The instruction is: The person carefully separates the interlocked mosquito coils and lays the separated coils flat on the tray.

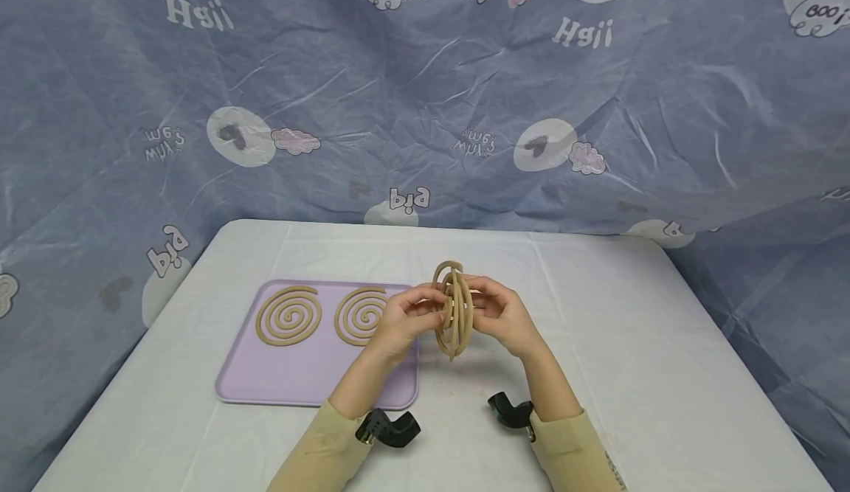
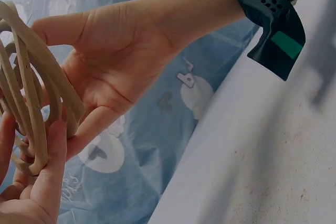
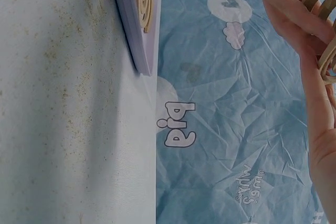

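Between my two hands, raised in front of me, a tan mosquito coil (image 1: 455, 311) stands on edge, its rings spread apart sideways. My left hand (image 1: 403, 319) pinches its left side with fingers and thumb. On the opposite side, my right hand (image 1: 502, 315) grips the rings. The left wrist view has the coil's curved strands (image 2: 31, 77) close up, with right-hand fingers (image 2: 55, 150) at their lower edge. Part of the coil (image 3: 328, 59) appears at the right wrist view's edge. Whether it is one coil or an interlocked pair, I cannot tell.
A lilac tray (image 1: 292, 385) lies left of my hands on the white table (image 1: 637, 374). It carries a flat spiral coil (image 1: 288, 316) and another coil (image 1: 358, 316), partly covered by my left hand. Behind the table hangs a blue printed cloth (image 1: 398, 94).
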### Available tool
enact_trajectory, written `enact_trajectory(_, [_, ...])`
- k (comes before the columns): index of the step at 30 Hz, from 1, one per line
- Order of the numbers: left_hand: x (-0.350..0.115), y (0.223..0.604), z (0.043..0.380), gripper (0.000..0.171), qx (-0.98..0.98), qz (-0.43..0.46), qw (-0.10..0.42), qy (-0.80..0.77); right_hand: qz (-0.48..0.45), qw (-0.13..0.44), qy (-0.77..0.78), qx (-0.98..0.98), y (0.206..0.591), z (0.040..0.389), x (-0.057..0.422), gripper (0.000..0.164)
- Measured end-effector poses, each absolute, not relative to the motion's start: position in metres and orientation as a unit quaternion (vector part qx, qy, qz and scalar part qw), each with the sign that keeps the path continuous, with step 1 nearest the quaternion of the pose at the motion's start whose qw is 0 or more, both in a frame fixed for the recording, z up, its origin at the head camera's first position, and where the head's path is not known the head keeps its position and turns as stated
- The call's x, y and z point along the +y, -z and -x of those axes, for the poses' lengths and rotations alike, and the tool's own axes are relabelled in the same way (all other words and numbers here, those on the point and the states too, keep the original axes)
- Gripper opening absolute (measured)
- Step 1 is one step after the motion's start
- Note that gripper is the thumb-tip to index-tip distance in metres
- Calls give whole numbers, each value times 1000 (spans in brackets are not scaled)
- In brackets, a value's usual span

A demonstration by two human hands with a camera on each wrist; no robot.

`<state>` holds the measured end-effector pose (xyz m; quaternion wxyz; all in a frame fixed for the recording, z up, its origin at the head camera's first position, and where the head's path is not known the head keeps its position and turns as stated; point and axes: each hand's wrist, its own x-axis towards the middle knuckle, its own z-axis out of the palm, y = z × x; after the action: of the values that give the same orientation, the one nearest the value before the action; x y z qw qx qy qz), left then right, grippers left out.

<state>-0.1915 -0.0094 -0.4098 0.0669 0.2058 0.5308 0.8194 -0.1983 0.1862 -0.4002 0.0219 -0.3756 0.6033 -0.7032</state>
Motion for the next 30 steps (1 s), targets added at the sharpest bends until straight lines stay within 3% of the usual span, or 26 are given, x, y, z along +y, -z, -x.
enact_trajectory(19, [-7, 411, 191, 33, 529, -203, 42, -823, 386, 12, 698, 603, 398, 199, 188, 32])
enact_trajectory(30, [-3, 408, 189, 27, 546, -171, 26, -820, 364, 41, 730, 577, 400, 199, 186, 28])
